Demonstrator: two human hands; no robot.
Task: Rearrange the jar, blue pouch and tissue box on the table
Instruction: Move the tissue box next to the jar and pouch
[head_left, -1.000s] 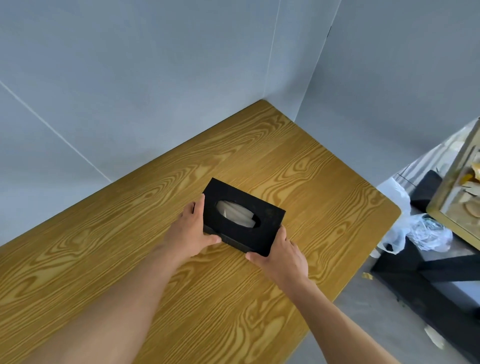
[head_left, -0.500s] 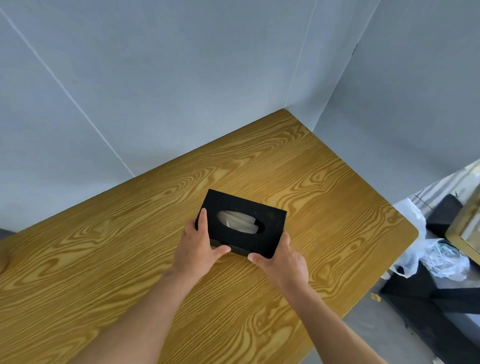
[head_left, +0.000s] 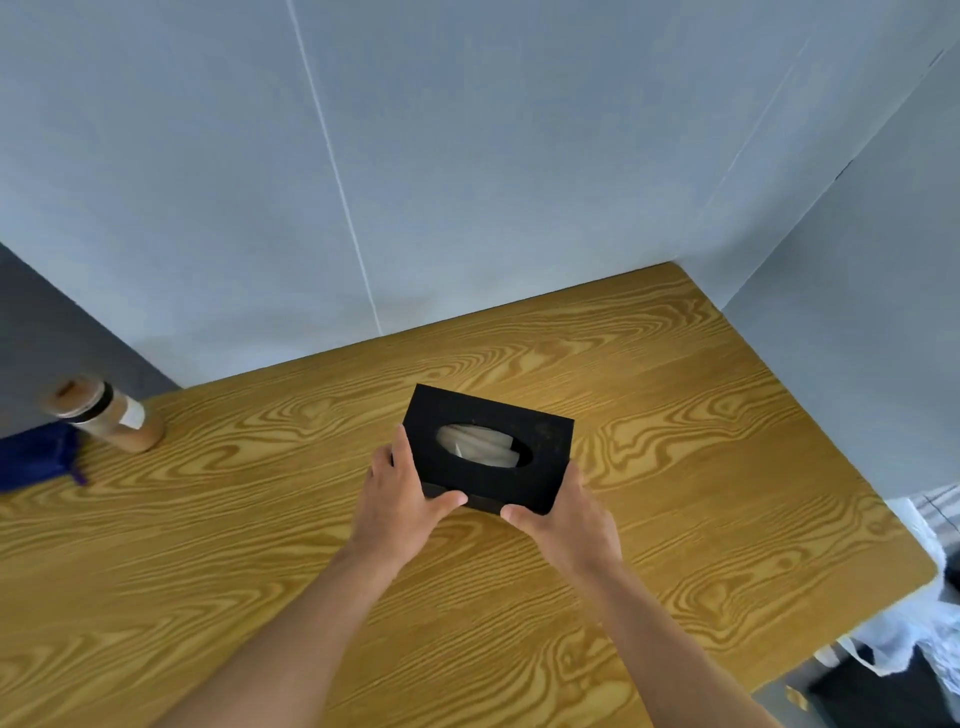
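A black tissue box (head_left: 540, 431) with an oval opening showing white tissue rests on the wooden table (head_left: 675, 441), near its middle. My left hand (head_left: 402, 499) grips the box's left end and near corner. My right hand (head_left: 566, 514) grips its right near corner. A jar (head_left: 104, 415) with brown contents and a wooden lid stands at the far left of the table. Beside it, at the left frame edge, lies the blue pouch (head_left: 34, 454), partly cut off by the frame.
Grey walls close the table at the back and on the right. The table's right edge drops to the floor, where white plastic bags (head_left: 914, 623) and a dark object lie.
The view has swung left, bringing the jar and blue pouch into sight. Both hands have kept their grip on the tissue box, which sits in about the same place on the table.
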